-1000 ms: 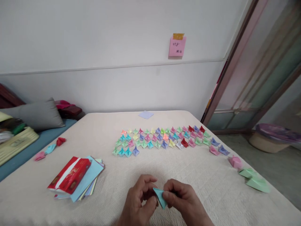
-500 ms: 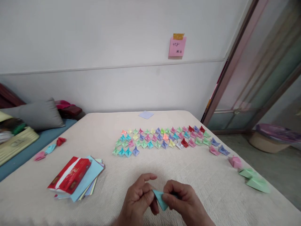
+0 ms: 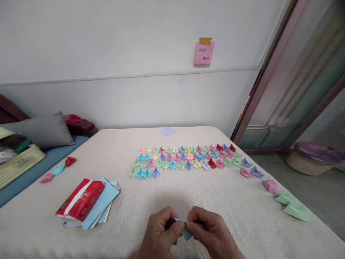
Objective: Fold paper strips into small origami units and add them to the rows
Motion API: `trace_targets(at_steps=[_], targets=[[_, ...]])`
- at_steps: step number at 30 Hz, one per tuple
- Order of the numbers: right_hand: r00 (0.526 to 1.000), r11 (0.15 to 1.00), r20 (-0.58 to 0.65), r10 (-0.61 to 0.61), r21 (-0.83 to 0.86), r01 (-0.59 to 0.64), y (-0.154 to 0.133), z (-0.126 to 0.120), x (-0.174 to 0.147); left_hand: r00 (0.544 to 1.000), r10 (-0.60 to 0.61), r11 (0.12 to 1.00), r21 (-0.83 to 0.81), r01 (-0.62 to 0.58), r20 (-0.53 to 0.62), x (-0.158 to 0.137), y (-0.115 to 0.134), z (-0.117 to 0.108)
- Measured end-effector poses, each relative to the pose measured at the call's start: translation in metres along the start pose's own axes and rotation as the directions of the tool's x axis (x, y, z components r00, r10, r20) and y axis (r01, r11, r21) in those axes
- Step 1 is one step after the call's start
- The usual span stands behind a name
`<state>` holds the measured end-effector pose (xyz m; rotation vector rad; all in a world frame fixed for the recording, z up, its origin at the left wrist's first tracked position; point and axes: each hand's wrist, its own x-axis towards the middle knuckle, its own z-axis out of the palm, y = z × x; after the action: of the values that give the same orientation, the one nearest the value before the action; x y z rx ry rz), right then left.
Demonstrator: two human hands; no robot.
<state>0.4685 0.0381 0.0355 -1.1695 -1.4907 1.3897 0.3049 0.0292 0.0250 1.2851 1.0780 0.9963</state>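
Note:
A small folded piece of blue-green paper [image 3: 187, 235] is pinched between my two hands, close to the near edge of the covered table. My left hand [image 3: 163, 230] grips its left side, thumb and curled fingers pressed together. On the other side my right hand [image 3: 208, 230] closes thumb and forefinger on the paper. Fingers cover much of it, so its full shape is hidden. Beyond the hands, several rows of small folded paper boats [image 3: 172, 165] in many colours stand on the pale cloth [image 3: 129, 201].
At left, a red tissue pack [image 3: 83, 201] lies on a stack of coloured paper sheets [image 3: 104, 203]. Green folded papers [image 3: 295, 210] rest near the right edge. A lilac sheet [image 3: 168, 131] lies at the back, below a pink note [image 3: 204, 53] on the wall.
My left forefinger, raised before, has curled down onto the paper beside the thumb. The hands are closer together, and less of the paper shows.

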Motion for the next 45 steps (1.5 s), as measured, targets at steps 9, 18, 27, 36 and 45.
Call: trace_targets(at_steps=[9,18,27,36,45], targets=[[0.999,0.996,-0.009,-0.04,-0.084,0.039,0.001,-0.002,0.0,0.999,0.03,0.999,-0.031,-0.031,-0.036,0.001,0.005,0.002],[1.0,1.0,-0.005,-0.007,-0.014,0.007,0.002,0.001,0.003,0.996,-0.001,0.996,-0.085,-0.006,-0.088,0.001,-0.003,0.002],[0.998,0.978,0.037,0.052,0.2,-0.059,0.008,0.003,0.006,0.994,-0.072,0.984,-0.167,0.057,-0.082,0.004,0.0,0.001],[0.996,0.94,0.063,0.07,0.331,-0.087,0.011,-0.004,0.007,0.992,-0.112,0.982,-0.146,0.12,0.064,0.008,-0.004,0.001],[0.996,0.992,-0.044,-0.073,0.098,0.077,0.014,0.002,0.001,0.986,-0.163,0.985,-0.059,0.161,-0.024,0.009,0.0,0.004]])
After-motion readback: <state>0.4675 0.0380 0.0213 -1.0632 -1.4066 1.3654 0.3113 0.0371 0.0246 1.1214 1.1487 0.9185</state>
